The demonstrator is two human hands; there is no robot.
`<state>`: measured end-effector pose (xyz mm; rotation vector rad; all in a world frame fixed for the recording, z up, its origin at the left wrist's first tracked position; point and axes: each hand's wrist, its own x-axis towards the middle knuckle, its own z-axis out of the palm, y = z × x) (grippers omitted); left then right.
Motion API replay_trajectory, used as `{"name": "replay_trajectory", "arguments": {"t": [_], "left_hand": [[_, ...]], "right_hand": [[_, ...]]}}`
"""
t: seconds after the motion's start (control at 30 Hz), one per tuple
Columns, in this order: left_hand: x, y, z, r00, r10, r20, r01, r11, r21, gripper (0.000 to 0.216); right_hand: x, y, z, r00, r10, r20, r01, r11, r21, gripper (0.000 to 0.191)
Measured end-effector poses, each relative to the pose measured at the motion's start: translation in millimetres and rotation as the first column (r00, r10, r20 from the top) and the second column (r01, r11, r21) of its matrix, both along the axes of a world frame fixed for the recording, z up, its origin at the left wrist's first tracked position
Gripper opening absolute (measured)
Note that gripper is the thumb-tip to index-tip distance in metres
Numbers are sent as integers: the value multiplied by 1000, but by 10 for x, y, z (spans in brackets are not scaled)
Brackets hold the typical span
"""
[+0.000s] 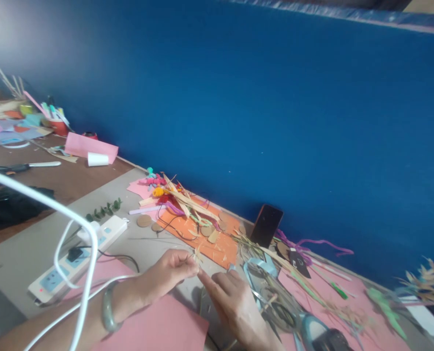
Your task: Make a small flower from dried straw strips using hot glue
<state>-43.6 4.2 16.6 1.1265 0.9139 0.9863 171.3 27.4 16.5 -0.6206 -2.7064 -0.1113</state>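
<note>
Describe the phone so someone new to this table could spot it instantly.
Follow the foot of the blue wall to just right of the orange sheet. A phone stands tilted there, beyond the right hand. Its big dark face sets it apart from the smaller black card with white marks to its right.

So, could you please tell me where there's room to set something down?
The grey table between the brown table and power strip looks mostly bare, as does the pink sheet beside the bracelet. Around the orange sheet and phone it's crowded.
</note>
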Motion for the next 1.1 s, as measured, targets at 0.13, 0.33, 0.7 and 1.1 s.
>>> {"name": "replay_trajectory", "arguments": {"t": [0.13,0.33,0.7,1.1], "left_hand": [[-39,10,23,997,-55,-62,60,995,77,37],[-46,0,84,980,-16,-199,60,975,213,38],[-12,-61,153,982,48,-185,-2,970,242,39],[-73,-32,150,979,-89,-183,121,977,176,36]], "right_hand": [[36,7,11,1000,22,-17,-21,999,24,50],[59,57,-23,999,32,-17,-32,999,32,49],[51,57,0,996,39,-80,-41,999,-21,53],[75,63,21,989,96,-111,-111,985,-130,48]]}}
